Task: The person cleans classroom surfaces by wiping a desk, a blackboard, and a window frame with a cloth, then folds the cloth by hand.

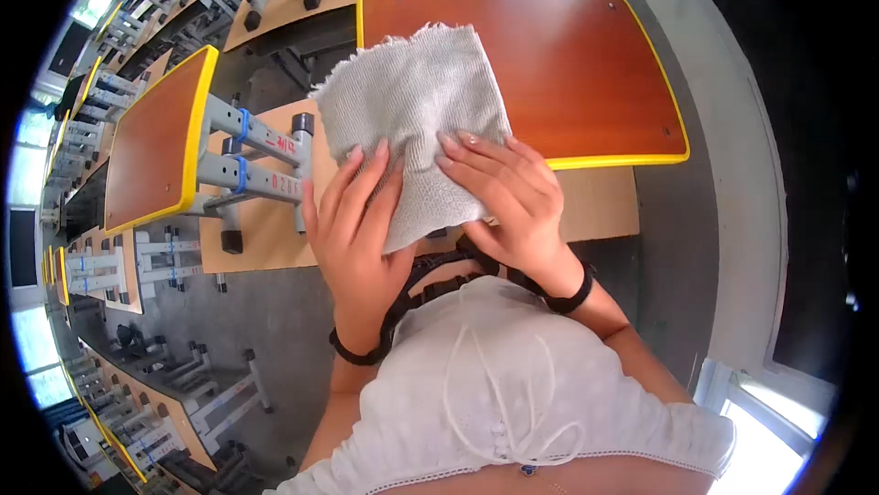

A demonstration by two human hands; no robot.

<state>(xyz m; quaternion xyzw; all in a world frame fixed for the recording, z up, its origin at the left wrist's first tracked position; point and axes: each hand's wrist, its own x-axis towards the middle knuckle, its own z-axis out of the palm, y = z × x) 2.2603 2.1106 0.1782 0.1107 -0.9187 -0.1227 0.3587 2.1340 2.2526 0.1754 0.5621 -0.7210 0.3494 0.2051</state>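
A light grey ribbed cloth (417, 92) with a frayed far edge is held up in front of me, over the near left part of a brown stool seat. My left hand (352, 220) grips its near left side, fingers lying across the top and thumb low by the near edge. On the near right side, my right hand (508, 188) holds the cloth the same way, its thumb partly hidden underneath. Between the two hands the fabric is creased. The brown seat (568, 65) with a yellow rim lies just beyond the cloth.
Another brown seat (156, 147) with grey metal legs stands tipped on its side at the left, on a pale wooden desktop (265, 252). More desks and upturned stools fill the far left. A wall (723, 129) runs along the right.
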